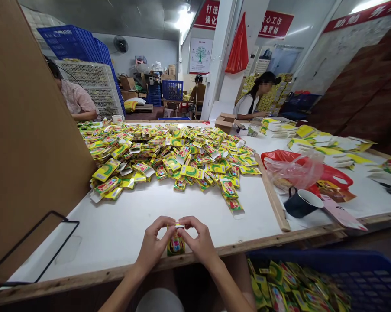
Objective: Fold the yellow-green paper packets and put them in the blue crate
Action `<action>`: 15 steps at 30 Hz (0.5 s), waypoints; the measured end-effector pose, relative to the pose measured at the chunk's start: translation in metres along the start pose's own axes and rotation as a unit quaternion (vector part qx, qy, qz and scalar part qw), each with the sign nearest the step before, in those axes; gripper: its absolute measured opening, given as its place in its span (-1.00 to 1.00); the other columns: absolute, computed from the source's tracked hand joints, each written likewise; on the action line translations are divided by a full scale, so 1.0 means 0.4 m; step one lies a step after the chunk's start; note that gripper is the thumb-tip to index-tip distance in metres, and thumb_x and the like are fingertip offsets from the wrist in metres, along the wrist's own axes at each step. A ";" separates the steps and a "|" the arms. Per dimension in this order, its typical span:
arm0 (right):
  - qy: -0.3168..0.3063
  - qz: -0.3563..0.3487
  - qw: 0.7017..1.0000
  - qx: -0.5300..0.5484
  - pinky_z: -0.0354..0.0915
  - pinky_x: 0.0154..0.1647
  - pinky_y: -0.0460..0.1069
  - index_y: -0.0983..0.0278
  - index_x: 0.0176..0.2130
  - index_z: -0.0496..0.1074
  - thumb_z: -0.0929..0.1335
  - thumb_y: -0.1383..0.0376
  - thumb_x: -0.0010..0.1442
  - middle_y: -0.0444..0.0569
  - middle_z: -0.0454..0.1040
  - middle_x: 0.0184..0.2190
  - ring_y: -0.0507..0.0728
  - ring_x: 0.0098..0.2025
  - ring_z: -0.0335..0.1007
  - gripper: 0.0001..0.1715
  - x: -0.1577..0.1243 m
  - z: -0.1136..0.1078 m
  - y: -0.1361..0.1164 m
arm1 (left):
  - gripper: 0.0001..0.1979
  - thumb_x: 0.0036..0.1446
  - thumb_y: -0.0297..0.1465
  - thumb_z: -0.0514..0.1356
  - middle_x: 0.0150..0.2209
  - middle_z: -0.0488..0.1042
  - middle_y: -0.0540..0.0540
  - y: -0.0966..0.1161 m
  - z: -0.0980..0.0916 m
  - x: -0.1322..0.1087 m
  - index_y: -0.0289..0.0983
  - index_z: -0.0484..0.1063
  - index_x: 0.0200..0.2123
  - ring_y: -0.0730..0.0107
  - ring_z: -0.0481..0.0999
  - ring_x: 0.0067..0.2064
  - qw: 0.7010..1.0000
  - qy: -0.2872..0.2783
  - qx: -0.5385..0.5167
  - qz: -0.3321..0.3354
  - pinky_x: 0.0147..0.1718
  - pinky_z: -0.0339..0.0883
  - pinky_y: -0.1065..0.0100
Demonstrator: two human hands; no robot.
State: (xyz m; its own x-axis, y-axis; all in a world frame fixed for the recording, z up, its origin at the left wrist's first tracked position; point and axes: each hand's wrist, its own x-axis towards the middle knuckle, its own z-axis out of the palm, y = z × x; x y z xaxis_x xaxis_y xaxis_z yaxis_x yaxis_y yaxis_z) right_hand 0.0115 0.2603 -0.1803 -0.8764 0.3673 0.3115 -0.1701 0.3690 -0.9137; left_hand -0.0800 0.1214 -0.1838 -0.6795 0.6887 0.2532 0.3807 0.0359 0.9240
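My left hand [153, 245] and my right hand [198, 240] meet at the near edge of the white table [127, 225]. Together they pinch a small yellow and green carton [176, 243], held upright, fingers closed on its top flap. A large heap of flat yellow-green cartons [169, 154] covers the middle and far side of the table, well beyond my hands.
A blue crate [312, 281] of cartons sits low at my right. A dark cup [301, 203] and red plastic bag [299, 167] lie past a wooden strip [273, 195]. A brown cardboard sheet [26, 130] stands at left. Other people work at the far side.
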 end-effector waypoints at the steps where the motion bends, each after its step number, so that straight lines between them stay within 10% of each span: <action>1: 0.002 0.004 1.000 0.001 0.26 -0.18 -0.08 0.31 -0.26 0.42 0.32 0.31 0.16 -0.05 0.44 -0.25 0.04 -0.19 0.35 -0.87 0.001 0.000 -0.004 | -0.85 0.17 -0.35 0.10 -0.19 0.42 -0.10 0.006 -0.001 -0.001 -0.28 0.41 -0.26 0.35 0.40 -0.10 1.000 0.005 -0.001 -0.005 -0.09 0.28 0.34; 15: -0.018 0.070 0.997 0.008 0.26 -0.25 -0.06 0.33 -0.35 0.40 0.28 0.24 0.19 -0.05 0.44 -0.40 0.06 -0.32 0.36 -0.80 0.023 0.009 -0.021 | -0.82 0.15 -0.29 0.14 -0.26 0.42 -0.11 0.006 0.005 -0.002 -0.29 0.43 -0.31 0.34 0.41 -0.17 0.997 0.047 -0.033 -0.056 -0.16 0.28 0.34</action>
State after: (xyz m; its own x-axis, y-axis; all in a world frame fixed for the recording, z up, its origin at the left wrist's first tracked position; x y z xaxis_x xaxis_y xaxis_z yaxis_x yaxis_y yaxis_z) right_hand 0.0033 0.2575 -0.1709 -0.9075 0.3832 0.1718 -0.0528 0.3019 -0.9519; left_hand -0.0773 0.1223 -0.1826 -0.7724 0.6122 0.1693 0.2588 0.0599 0.9641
